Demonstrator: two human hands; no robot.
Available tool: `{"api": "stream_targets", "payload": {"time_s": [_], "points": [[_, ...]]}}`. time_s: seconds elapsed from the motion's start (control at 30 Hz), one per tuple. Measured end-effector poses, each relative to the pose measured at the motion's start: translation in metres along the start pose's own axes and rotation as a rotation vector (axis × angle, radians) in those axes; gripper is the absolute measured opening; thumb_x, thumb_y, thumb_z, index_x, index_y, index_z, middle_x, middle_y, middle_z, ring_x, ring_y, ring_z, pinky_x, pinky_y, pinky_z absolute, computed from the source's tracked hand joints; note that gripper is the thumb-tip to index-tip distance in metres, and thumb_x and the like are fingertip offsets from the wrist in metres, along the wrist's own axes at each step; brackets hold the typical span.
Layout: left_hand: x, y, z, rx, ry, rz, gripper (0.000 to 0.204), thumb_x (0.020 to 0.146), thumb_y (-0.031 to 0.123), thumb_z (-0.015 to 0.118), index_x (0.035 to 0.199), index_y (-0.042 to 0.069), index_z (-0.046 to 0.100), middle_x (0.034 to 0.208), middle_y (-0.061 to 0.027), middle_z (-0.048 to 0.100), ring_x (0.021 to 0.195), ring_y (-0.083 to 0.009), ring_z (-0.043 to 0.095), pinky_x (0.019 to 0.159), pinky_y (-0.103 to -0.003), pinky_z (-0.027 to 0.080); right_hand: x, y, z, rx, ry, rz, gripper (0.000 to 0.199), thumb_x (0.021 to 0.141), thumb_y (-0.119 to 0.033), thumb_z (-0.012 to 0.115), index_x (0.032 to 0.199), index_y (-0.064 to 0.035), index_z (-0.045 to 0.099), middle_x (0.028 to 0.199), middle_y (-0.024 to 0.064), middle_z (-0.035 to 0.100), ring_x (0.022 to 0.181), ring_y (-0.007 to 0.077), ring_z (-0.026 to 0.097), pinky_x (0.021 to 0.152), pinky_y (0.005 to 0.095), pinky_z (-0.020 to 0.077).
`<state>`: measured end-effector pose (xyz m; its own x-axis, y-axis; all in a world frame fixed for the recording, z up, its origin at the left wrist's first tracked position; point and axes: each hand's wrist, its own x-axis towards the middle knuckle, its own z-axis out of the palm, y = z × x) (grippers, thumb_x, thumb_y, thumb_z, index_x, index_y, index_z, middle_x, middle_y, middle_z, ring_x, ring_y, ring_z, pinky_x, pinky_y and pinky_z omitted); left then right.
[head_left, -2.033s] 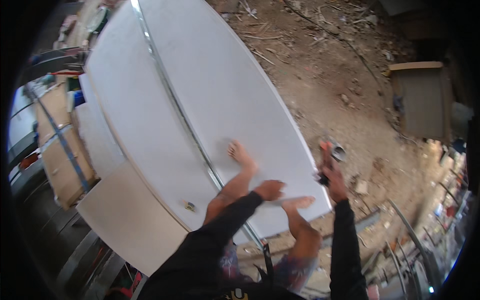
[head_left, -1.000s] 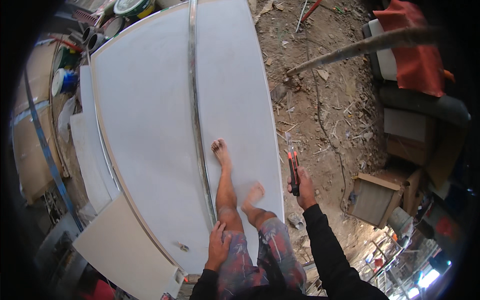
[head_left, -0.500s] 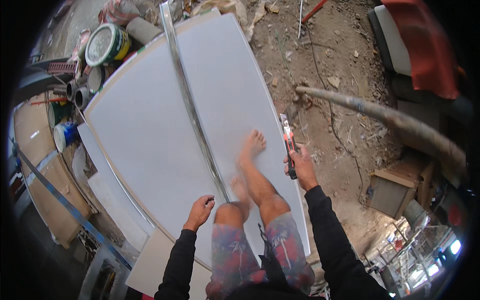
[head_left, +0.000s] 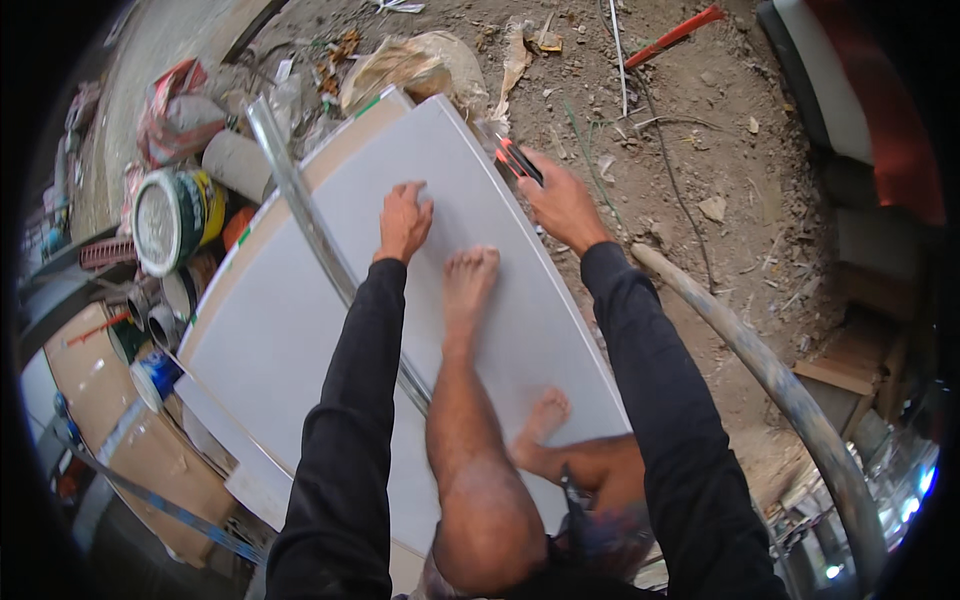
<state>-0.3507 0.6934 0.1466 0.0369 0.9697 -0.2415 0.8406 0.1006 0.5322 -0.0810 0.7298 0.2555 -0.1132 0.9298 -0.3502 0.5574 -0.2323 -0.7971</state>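
Note:
A large white flat board (head_left: 270,335) lies under my bare feet, with a long shiny metal channel (head_left: 305,205) running across it on the left. My right hand (head_left: 568,208) grips a red and black utility knife (head_left: 522,165) by its handle, at the board's far right edge. The knife's tip points to the far left, and its blade is too blurred to make out well. Over the far part of the board, my left hand (head_left: 404,222) is empty, with its fingers loosely apart. It is to the right of the channel.
Paint buckets (head_left: 168,222) and pipes crowd the left side beside brown panels (head_left: 165,470). A crumpled sack (head_left: 415,72) sits beyond the board's far end. On the right, a thick pole (head_left: 760,360) slants over bare dirt, with a dark cable (head_left: 690,215) behind it.
Both hands have moved far forward over the board, the right one carrying the utility knife to the far edge. One foot has stepped forward, and the view has shifted.

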Motion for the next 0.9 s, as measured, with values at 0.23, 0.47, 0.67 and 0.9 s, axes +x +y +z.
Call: {"api": "stream_targets", "payload": {"time_s": [0.23, 0.47, 0.67, 0.9], "points": [[0.154, -0.023, 0.043, 0.179, 0.502, 0.096, 0.03, 0.093, 0.033, 0.061, 0.117, 0.016, 0.068, 0.13, -0.0074, 0.056, 0.122, -0.0311, 0.048, 0.106, -0.048, 0.032, 0.118, 0.023, 0.064, -0.05, 0.037, -0.128, 0.044, 0.089, -0.014, 0.063, 0.132, -0.005, 0.057, 0.102, 0.027, 0.067, 0.094, 0.0445, 0.065, 0.084, 0.0488, 0.0519], [0.163, -0.016, 0.044, 0.165, 0.456, 0.0, 0.028, 0.094, 0.034, 0.059, 0.111, 0.014, 0.069, 0.13, -0.0032, 0.055, 0.128, -0.027, 0.043, 0.108, -0.047, 0.027, 0.136, 0.019, 0.073, -0.152, -0.021, -0.17, 0.045, 0.089, -0.009, 0.061, 0.134, -0.0067, 0.056, 0.097, 0.0228, 0.068, 0.088, 0.0404, 0.066, 0.079, 0.0485, 0.0533], [0.164, -0.02, 0.037, 0.188, 0.384, -0.035, 0.03, 0.095, 0.036, 0.057, 0.112, 0.013, 0.067, 0.129, -0.0038, 0.054, 0.127, -0.0277, 0.041, 0.108, -0.047, 0.025, 0.147, 0.016, 0.067, -0.284, -0.09, -0.212, 0.041, 0.089, -0.009, 0.059, 0.13, -0.0065, 0.059, 0.091, 0.0199, 0.068, 0.083, 0.0371, 0.067, 0.074, 0.0474, 0.0541], [0.165, -0.015, 0.041, 0.133, 0.385, -0.027, 0.026, 0.094, 0.034, 0.06, 0.11, 0.015, 0.068, 0.123, -0.0043, 0.055, 0.124, -0.028, 0.042, 0.107, -0.047, 0.027, 0.15, 0.007, 0.059, -0.411, -0.105, -0.225, 0.041, 0.089, -0.009, 0.057, 0.13, -0.0048, 0.058, 0.087, 0.0182, 0.067, 0.079, 0.0353, 0.068, 0.07, 0.047, 0.055]]}}
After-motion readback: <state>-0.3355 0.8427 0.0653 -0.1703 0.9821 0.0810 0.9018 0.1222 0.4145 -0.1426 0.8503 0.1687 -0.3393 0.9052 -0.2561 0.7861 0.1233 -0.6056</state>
